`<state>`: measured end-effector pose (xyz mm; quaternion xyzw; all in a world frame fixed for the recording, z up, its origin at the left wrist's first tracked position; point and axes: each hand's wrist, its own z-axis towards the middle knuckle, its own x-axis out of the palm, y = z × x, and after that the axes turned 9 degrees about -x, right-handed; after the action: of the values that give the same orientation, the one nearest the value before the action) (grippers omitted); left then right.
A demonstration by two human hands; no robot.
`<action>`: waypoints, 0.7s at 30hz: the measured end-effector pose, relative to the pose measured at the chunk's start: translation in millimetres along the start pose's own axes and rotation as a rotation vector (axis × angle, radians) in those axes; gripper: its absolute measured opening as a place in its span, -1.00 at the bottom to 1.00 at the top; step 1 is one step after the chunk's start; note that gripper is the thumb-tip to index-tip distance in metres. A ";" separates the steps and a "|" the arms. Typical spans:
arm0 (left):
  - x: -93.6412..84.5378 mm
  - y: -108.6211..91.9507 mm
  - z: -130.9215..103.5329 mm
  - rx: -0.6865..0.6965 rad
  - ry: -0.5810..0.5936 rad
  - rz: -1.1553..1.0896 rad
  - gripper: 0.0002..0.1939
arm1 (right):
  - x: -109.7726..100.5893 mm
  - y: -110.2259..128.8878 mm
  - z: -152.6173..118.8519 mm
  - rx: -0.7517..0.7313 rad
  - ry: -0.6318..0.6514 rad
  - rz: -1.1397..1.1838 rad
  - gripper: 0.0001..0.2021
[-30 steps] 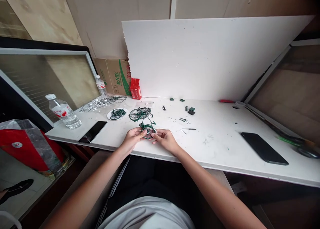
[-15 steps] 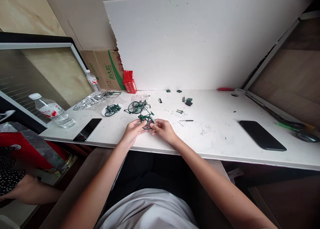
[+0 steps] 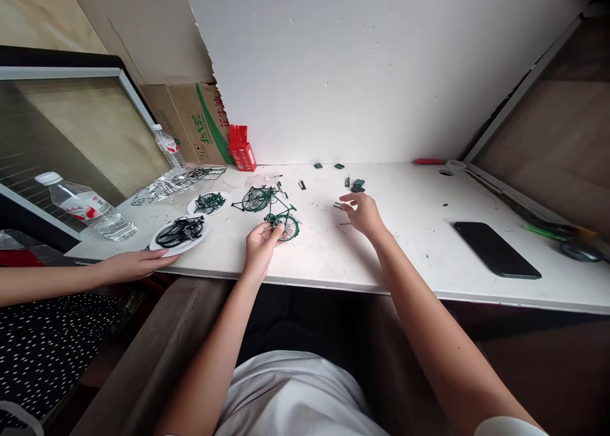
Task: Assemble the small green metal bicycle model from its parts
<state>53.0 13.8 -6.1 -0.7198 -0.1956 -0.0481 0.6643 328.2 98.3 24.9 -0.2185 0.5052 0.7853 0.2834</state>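
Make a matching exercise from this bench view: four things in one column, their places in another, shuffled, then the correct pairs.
Things
1. green model bicycle
2. black phone
3. red carton
4. plate of dark parts

Places
A. lying flat on the table's right part
B. at the back, beside the cardboard box
C. held at its wheel by the left hand
D. at the table's left edge, touched by another person's hand

Pairs: 1-C, 2-A, 3-B, 4-D
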 end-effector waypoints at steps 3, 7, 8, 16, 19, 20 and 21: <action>0.7 5.3 -2.5 0.052 -0.008 0.012 -0.44 | 3.7 -8.0 -1.3 -0.011 -0.003 -0.218 -0.69; -0.4 9.7 -1.6 0.074 0.039 0.040 -0.43 | 10.4 -12.6 -4.4 0.013 0.055 -0.333 -0.60; -1.0 10.5 -0.9 0.077 0.044 0.047 -0.43 | 11.4 -14.6 -4.5 0.031 0.071 -0.348 -0.58; -3.6 12.3 1.0 0.087 0.085 0.070 -0.51 | 16.3 -27.2 -3.0 0.036 0.203 -0.413 -0.56; -3.7 12.8 1.0 0.098 0.112 0.079 -0.54 | 18.2 -28.5 -3.1 0.014 0.192 -0.434 -0.58; -3.9 13.1 1.1 0.098 0.109 0.083 -0.54 | 18.5 -28.7 -3.3 0.009 0.193 -0.437 -0.58; -4.2 13.3 1.3 0.094 0.103 0.084 -0.53 | 18.6 -28.7 -3.6 0.006 0.193 -0.438 -0.58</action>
<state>53.5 13.7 -20.1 -0.6919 -0.1328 -0.0482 0.7081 333.7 108.6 -7.4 -0.3961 0.4729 0.6791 0.3977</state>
